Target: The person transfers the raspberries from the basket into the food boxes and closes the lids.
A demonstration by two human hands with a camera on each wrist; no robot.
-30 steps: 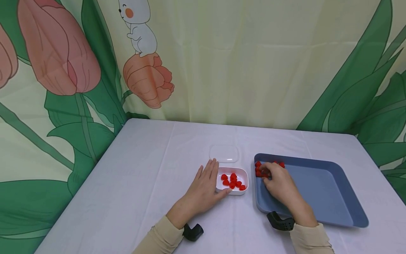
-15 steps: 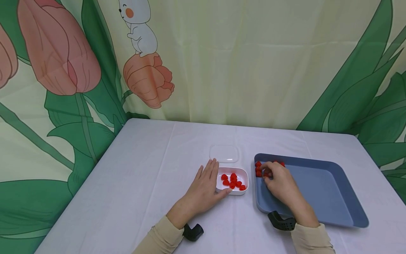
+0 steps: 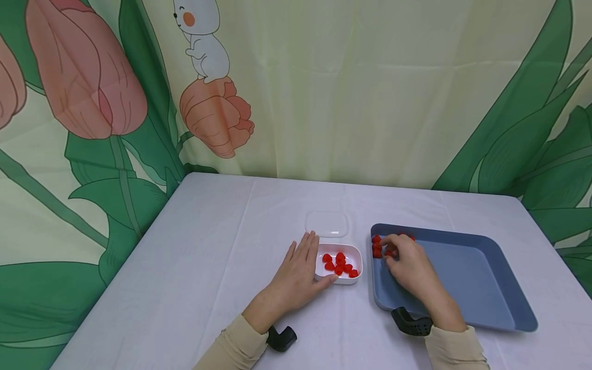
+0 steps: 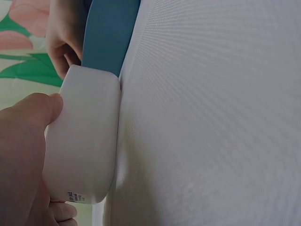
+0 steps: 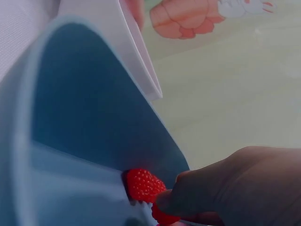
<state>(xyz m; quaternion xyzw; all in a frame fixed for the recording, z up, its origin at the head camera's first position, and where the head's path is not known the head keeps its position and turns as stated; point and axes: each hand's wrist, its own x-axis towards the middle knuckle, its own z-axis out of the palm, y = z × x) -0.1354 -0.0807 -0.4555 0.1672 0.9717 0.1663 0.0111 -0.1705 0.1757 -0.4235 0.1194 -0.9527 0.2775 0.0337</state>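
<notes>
In the head view my left hand (image 3: pixel 296 272) lies along the left side of a small white box (image 3: pixel 357 252), fingers straight. Its thumb touches the near rim, as the left wrist view also shows. Several red raspberries (image 3: pixel 340 258) lie in the box. My right hand (image 3: pixel 409 264) is over the far left corner of a blue tray (image 3: pixel 462 277). Between thumb and fingers it pinches a raspberry (image 5: pixel 162 217), partly hidden by the thumb. Another raspberry (image 5: pixel 143 185) lies beside it against the tray wall. More raspberries (image 3: pixel 376 246) sit in that corner, some behind the hand.
A clear lid (image 3: pixel 326 224) lies on the white tablecloth (image 3: pixel 222 231) behind the box. The tray stands just right of the box, with a narrow gap between. A printed curtain (image 3: pixel 351 103) hangs behind the table.
My right hand has shifted very slightly to the right, and the raspberry at its fingertips has come a little away from those in the corner. The left hand and the box stay still.
</notes>
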